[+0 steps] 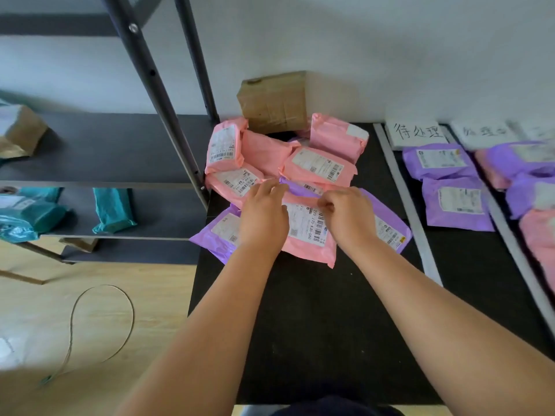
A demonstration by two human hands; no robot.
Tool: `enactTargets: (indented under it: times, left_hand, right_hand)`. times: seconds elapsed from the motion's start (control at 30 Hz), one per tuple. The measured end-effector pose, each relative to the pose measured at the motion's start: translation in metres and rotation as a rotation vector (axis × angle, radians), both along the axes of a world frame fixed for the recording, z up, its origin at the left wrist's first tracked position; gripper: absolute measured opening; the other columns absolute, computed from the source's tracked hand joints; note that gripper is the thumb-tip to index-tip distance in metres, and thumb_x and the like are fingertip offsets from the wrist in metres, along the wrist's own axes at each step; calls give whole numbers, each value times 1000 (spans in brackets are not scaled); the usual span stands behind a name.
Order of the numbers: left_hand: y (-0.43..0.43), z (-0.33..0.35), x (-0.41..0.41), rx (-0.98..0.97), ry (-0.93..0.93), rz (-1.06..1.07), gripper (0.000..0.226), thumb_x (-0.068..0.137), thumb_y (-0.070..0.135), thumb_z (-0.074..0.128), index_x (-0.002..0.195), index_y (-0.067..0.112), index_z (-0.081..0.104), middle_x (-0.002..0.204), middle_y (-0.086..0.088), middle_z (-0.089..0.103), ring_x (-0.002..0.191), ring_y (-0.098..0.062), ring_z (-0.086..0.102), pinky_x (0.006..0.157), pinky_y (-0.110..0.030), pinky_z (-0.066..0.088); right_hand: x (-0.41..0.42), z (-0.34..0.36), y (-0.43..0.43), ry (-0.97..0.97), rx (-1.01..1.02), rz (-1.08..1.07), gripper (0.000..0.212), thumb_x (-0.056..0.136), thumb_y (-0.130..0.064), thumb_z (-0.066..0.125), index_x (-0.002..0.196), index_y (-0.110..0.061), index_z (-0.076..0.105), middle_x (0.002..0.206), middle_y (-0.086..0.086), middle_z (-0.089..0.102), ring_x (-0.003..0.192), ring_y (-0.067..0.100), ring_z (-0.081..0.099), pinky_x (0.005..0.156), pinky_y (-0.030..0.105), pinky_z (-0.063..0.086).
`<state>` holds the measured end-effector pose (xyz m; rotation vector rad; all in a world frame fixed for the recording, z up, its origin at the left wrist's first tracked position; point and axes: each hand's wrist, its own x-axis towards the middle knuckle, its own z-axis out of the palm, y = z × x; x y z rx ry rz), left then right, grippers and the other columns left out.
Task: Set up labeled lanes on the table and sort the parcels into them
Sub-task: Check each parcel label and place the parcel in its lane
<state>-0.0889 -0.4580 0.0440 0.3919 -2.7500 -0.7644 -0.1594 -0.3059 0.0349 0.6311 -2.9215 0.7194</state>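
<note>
parcels (315, 169) left, lanes (408, 205) right

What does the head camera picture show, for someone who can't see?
The left hand rests on a pink parcel and the right hand pinches its edge, atop a pile on a black table. Sorted parcels fill taped lanes nearby.

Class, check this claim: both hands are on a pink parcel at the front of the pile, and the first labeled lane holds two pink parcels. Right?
Not quite. In the head view the first labeled lane holds two purple parcels, not pink. The left hand and right hand are on the pink parcel.
</note>
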Motion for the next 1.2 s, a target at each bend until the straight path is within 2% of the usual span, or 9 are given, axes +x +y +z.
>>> enactTargets:
  times: [0.13,0.27,0.37,0.5,0.6,0.73,0.93,1.1,1.2]
  left_hand:
    - [14,13,-3,-119,98,-109,47,79,0,74,124,9,66,130,-11,63,123,-36,53,102,-53,44]
    - [26,23,-1,-157,263,-117,19,75,10,79,94,14,78,81,-7,71,79,-35,61,74,-46,52]
    - [30,34,2,-94,312,-112,9,80,22,71,81,19,79,64,0,61,66,-28,52,65,-38,46]
    - [34,53,14,190,163,-65,13,91,26,69,89,18,79,73,6,61,76,-22,55,65,-34,44]
    - [38,71,22,333,91,54,14,94,25,63,90,20,76,85,1,68,80,-20,60,66,-36,47]
    - [42,88,27,547,54,164,12,96,24,62,87,26,70,75,11,64,72,-10,58,60,-27,46]
    - [47,102,29,767,115,238,11,93,28,66,90,21,74,70,13,64,66,-8,55,57,-24,44]
    - [51,111,31,894,89,212,8,90,28,70,91,24,77,82,6,74,80,-18,67,73,-36,55]
    - [54,117,35,989,70,171,10,91,24,68,94,20,77,84,4,76,75,-15,68,64,-28,53]
  right_hand:
    - [4,35,19,67,-22,7,20,87,-8,64,88,-23,78,87,-5,71,90,23,56,87,37,37]
    - [10,64,32,164,-76,25,15,83,-9,70,86,-22,78,86,-3,73,90,26,59,90,43,41]
    - [16,76,33,223,-156,10,16,79,-4,74,83,-20,76,84,-2,72,90,28,61,88,43,43]
    - [33,91,30,283,-319,6,21,84,-7,72,101,-18,74,101,-1,72,101,23,62,93,47,47]
    - [49,104,40,243,-478,-102,27,92,-11,64,117,-20,68,116,-7,67,107,6,53,94,31,45]
    - [65,103,57,49,-674,-294,20,96,-19,60,114,-28,65,109,-16,66,105,1,58,88,23,48]
    - [70,103,60,-42,-645,-330,18,96,-25,61,111,-33,64,102,-15,65,99,3,61,79,18,46]
    - [68,110,57,-54,-603,-351,23,94,-37,64,113,-25,68,101,-13,64,94,4,60,74,16,44]
    - [66,115,57,-115,-663,-351,23,92,-39,67,110,-26,69,94,-21,64,91,-5,60,76,10,44]
